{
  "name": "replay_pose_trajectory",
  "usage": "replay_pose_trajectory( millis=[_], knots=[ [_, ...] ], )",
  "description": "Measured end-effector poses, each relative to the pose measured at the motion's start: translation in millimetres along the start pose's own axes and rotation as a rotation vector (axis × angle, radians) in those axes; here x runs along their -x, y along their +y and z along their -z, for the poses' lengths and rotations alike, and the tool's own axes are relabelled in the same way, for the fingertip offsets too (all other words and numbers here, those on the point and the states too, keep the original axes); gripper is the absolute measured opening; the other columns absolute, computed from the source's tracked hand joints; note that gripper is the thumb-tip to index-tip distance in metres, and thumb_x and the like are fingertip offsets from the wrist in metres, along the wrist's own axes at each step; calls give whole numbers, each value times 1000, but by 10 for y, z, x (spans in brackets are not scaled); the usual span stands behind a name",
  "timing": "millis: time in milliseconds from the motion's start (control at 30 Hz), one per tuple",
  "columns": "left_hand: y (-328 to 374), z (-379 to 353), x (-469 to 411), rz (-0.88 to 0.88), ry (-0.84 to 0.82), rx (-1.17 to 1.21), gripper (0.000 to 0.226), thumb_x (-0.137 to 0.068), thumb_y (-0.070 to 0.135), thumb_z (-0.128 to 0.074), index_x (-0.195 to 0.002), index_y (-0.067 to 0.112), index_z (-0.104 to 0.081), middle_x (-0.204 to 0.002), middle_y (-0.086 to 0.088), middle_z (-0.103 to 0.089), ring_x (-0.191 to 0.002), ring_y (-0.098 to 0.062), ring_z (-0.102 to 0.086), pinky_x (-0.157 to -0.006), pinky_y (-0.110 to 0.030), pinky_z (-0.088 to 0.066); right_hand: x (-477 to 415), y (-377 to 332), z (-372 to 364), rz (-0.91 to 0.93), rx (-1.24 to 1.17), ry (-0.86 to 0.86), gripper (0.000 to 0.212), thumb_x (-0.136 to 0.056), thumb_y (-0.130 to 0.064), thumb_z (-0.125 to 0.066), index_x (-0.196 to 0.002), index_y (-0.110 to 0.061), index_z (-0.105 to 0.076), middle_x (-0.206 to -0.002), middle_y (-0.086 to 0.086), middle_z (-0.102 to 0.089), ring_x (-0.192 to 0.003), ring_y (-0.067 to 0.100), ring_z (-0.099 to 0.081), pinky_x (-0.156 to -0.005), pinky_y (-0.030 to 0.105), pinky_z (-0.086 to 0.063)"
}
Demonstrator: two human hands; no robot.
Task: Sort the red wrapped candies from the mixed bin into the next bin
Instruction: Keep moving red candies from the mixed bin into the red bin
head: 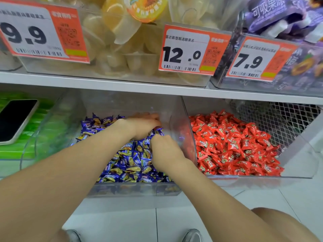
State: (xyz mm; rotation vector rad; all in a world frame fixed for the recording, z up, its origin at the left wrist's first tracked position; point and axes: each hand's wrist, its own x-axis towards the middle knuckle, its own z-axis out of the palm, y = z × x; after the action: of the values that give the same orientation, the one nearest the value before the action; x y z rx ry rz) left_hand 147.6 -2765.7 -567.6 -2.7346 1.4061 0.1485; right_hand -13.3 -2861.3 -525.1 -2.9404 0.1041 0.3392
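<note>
The mixed bin (132,189), a clear plastic tub in the middle of the lower shelf, is filled with blue wrapped candies (129,159) printed in yellow. Just beside it on the right, the next bin (297,154) holds a heap of red wrapped candies (236,145). On the left, a 3rd clear bin holds green packs (43,130) with a dark phone (15,119) lying on top. On the upper shelf, bins hold pale yellow jelly cups (122,55) and purple pouches (279,16), with 3 price tags reading 9.9 (35,32), 12.0 (185,53) and 7.9 (251,60).

Both hands are down in the mixed bin, toward its far right side. The left hand (141,126) is farther in, its fingers bent down into the wrappers. The right hand (166,151) is nearer, its back to the camera. All fingertips are buried, so I cannot tell whether either hand grasps anything. Any red piece under the hands is hidden. The phone is cut off by the left edge, and the tags' small print is blurred.
</note>
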Motion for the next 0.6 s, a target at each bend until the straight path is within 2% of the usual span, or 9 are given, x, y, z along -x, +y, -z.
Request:
replay_pose_trajectory(
  millis=[67, 133, 200, 233, 300, 400, 467, 533, 600],
  knots=[
    [-53, 2, 86, 52, 13, 7, 42, -89, -2, -60, -121, 24, -62, -129, 0, -50, -114, -28, -56, -90, -38, -49, 9, -30, 29, 0, -39, -17, 36, -83, 9, -58, -71, -15, -34, -73, 6, -37, -85, 35, -44, -66, 37, -32],
    [-106, 10, 188, 114, -10, 79, 23, -94, 5, -62, -113, 17, -65, -123, -7, -57, -104, -29, -60, -86, -36, -49, 5, -30, 61, 14, -107, -30, 18, -86, 9, -58, -90, -9, -54, -91, 11, -52, -92, 34, -49, -68, 37, -39],
    [-146, 31, 288, 172, -1, 156, 14, -95, 8, -64, -106, 15, -70, -116, -9, -64, -98, -27, -62, -81, -32, -47, 0, -21, 75, 46, -224, -19, 31, -91, 2, -62, -122, -1, -61, -116, 17, -59, -105, 35, -55, -78, 40, -50],
    [-142, 73, 356, 191, 16, 199, 14, -95, 9, -65, -105, 16, -71, -114, -7, -67, -99, -26, -64, -81, -30, -47, -24, -25, 67, 59, -291, 11, 36, -91, -2, -67, -127, -2, -63, -118, 16, -62, -109, 33, -57, -84, 39, -53],
    [-110, 195, 517, 208, 72, 298, 13, -95, 12, -68, -106, 18, -73, -111, -3, -72, -101, -22, -66, -82, -29, -50, -42, -56, 83, 58, -443, 73, 33, -87, -12, -79, -120, -11, -73, -103, 7, -67, -99, 24, -60, -80, 30, -52],
    [-57, 422, 793, 278, 147, 492, 16, -96, 21, -72, -112, 20, -72, -104, 3, -74, -95, -14, -67, -75, -22, -49, -43, -89, 173, 5, -618, 150, 30, -72, -30, -98, -94, -19, -81, -84, 1, -74, -84, 18, -65, -70, 27, -55],
    [-29, 566, 980, 357, 217, 556, 12, -96, 29, -74, -105, 22, -73, -96, 4, -75, -88, -16, -70, -77, -29, -54, -10, -98, 249, -4, -653, 198, 37, -65, -37, -102, -88, -18, -79, -74, 0, -75, -72, 11, -67, -60, 20, -53],
    [-1, 678, 1148, 430, 257, 674, 11, -96, 32, -75, -97, 21, -74, -83, 0, -77, -74, -19, -72, -65, -35, -60, 35, -159, 301, 14, -764, 212, 31, -78, -26, -95, -99, -14, -77, -74, 3, -77, -59, 10, -70, -54, 20, -54],
    [72, 762, 1277, 491, 270, 871, 12, -98, 29, -73, -97, 17, -74, -81, -5, -77, -65, -16, -68, -50, -28, -57, 51, -177, 330, -28, -888, 257, 21, -96, -13, -75, -117, -13, -72, -90, 8, -76, -58, 18, -73, -57, 32, -62]
  ],
)
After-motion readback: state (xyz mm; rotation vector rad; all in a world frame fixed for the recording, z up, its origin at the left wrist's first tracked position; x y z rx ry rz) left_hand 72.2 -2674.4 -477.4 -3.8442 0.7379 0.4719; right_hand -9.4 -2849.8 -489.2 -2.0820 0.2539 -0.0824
